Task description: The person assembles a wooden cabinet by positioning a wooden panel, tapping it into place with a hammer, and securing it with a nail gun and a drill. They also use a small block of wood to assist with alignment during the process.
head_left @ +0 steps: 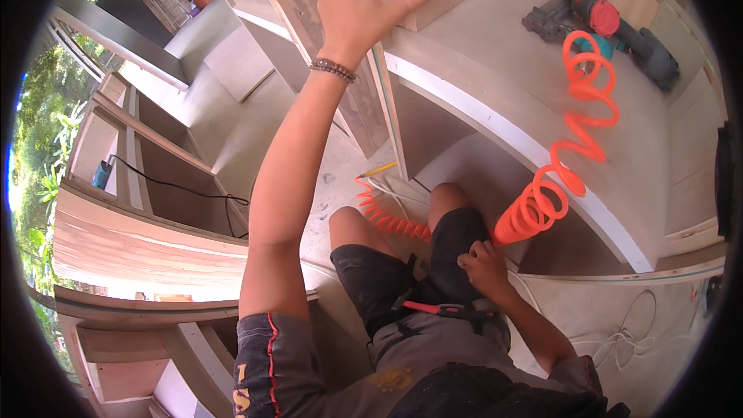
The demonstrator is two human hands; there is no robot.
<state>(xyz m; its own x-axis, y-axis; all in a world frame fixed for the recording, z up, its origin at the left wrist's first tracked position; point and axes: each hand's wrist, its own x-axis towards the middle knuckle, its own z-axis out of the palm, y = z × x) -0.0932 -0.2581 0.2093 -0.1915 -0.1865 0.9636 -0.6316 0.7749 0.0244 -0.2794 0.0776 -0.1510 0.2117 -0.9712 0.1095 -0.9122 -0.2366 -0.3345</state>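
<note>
My left hand point(352, 11) reaches up to the top of the view, thumb stretched wide, laid against the edge of an upright plywood panel point(371, 81). Its fingertips are partly cut off by the frame. My right hand point(484, 269) rests low by my thigh with curled fingers; whatever it may hold is too small to make out. Close beside it runs an orange coiled air hose point(534, 213), which climbs to a nail gun point(600, 19). The nail gun, black with a red cap, lies on the cabinet's board point(480, 39).
A yellow pencil-like stick point(379, 170) is near the panel's foot. A red-and-black tool handle point(433, 309) sits at my waist. Open wooden cabinet frames point(147, 224) stand on the left, with a black cord point(178, 187) across them. White cable point(619, 340) loops on the floor at right.
</note>
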